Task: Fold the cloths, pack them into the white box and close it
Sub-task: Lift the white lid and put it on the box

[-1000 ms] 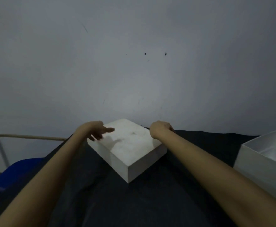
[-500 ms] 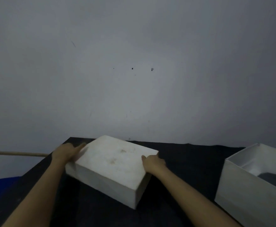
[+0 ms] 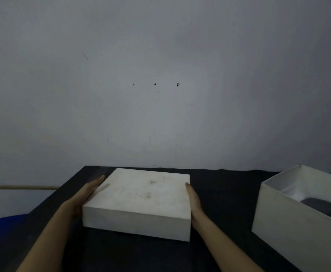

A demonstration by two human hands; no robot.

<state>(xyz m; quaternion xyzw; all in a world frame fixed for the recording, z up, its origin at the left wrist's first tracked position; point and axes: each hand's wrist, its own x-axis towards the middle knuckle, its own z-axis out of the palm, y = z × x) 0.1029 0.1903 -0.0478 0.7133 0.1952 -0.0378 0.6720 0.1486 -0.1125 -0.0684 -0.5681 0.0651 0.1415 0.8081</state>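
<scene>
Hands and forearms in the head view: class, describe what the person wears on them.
Nothing is worn: the left hand and right hand are bare, without gloves, and no rings or watch show in this dim view. Both forearms are uncovered to the picture's bottom edge; no sleeve shows.

A black cloth-covered table point(image 3: 145, 258) is lying under both hands, stretching out to the grey wall point(image 3: 160, 75) rising beyond them. Off past the left hand, a thin wooden rod point(image 3: 21, 187) is running along the wall, and something blue point(image 3: 1, 230) is sitting low beside the table.
</scene>
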